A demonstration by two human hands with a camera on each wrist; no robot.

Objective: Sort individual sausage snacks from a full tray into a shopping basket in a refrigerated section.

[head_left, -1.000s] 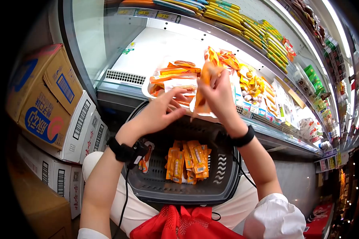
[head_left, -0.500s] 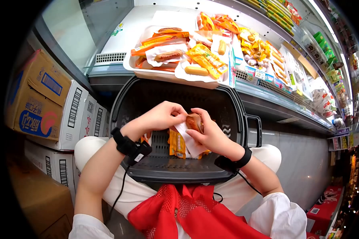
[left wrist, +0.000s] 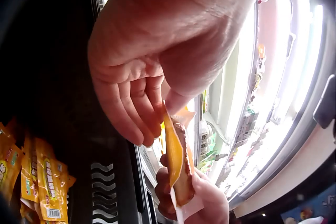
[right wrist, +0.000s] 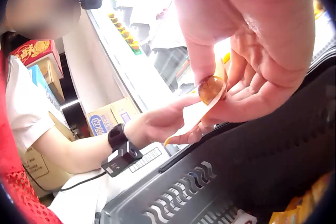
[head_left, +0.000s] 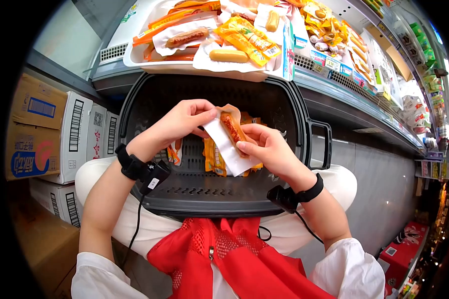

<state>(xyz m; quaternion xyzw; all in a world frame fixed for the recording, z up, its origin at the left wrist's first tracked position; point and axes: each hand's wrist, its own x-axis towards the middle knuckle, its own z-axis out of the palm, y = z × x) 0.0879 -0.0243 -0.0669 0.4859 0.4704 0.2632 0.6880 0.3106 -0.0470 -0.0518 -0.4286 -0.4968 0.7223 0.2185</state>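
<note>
Over the dark basket [head_left: 184,199], both hands hold one opened package with a browned sausage [head_left: 232,130] lying on its white inner side [head_left: 224,144]. The left hand [head_left: 187,119] pinches the upper left edge of the wrapper between thumb and fingers. The right hand [head_left: 269,147] grips the sausage and wrapper from the right, thumb on top. In the left wrist view the wrapper's outer side [left wrist: 173,153] is orange-yellow. The right wrist view shows the sausage's rounded end [right wrist: 211,89] under the right thumb. Orange packets [head_left: 214,157] lie in the basket below, partly hidden by the wrapper.
A white tray [head_left: 134,59] of sausages and packets stands at the cooler's edge beyond the basket. Stacked cartons [head_left: 37,129] are on the left. The basket's handle [head_left: 329,144] sticks out at right; a red box [head_left: 404,249] stands at lower right.
The hands came back from the tray to above the basket with the package. Since half a second ago, the wrapper is spread wider and the sausage shows more fully. The head view has shifted.
</note>
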